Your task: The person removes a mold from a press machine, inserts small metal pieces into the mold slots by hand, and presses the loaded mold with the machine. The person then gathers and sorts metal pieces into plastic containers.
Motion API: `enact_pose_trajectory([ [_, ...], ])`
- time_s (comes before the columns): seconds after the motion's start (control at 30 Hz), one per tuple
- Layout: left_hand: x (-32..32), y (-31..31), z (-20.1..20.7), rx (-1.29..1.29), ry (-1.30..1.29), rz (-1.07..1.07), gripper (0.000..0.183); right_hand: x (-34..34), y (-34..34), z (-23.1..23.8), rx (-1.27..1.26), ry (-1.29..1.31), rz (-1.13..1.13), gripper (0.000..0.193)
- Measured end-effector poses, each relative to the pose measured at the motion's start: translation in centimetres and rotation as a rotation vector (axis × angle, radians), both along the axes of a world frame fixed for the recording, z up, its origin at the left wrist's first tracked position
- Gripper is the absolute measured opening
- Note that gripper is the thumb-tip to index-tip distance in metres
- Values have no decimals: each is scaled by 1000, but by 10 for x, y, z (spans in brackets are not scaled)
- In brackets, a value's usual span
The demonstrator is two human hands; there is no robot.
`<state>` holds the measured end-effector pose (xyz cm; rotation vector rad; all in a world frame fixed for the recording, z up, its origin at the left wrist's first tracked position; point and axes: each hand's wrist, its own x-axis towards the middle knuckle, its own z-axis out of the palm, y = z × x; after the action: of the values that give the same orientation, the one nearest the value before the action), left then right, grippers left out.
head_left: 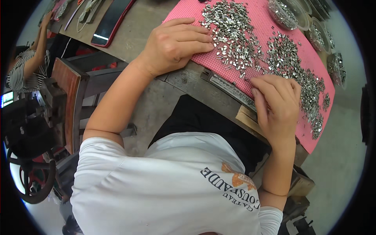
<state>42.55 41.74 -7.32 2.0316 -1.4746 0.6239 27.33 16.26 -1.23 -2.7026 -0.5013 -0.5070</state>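
A pink textured mat (307, 139) covers the table in front of me, with many small shiny metal pieces (229, 23) heaped on it. My left hand (174, 45) lies at the mat's left edge, fingers stretched out and their tips touching the near side of this heap. A second spread of metal pieces (284, 55) runs down the right side of the mat. My right hand (278, 100) rests at the mat's near edge beside that spread. Its fingers are curled, thumb and index tips close together; whatever may be between them is too small to make out.
Clear plastic tubs (291, 15) with more metal pieces line the far right edge. A metal strip (231, 91) and a wooden block (246, 116) sit at the table's near edge. Left are a red-edged phone (111, 23), a wooden stool (66, 98) and another person (29, 68).
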Motion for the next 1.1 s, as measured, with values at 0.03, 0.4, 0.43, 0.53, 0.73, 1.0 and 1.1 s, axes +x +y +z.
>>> enact_pose_trajectory([
  [0.03, 0, 0, 1, -12, 7, 18, 25, 6, 3, 0, 2, -1, -4, 16],
  [0.4, 4, -5, 4, -193, 114, 111, 18, 33, 23, -8, 22, -32, -30, 11],
  [0.43, 3, -5, 5, -202, 147, 111, 18, 35, 24, -8, 30, -33, -29, 11],
  [0.53, 0, -4, 8, -179, 201, 99, 22, 43, 29, -6, 49, -25, -25, 11],
  [0.73, 2, -5, 5, -188, 219, 102, 23, 57, 42, -9, 71, -7, -18, 10],
  [1.0, 3, -3, 7, -225, 217, 113, 21, 69, 48, -15, 26, -10, -33, 7],
  [1.1, 4, -1, 5, -221, 222, 170, 22, 74, 52, -11, 5, 13, -30, 6],
])
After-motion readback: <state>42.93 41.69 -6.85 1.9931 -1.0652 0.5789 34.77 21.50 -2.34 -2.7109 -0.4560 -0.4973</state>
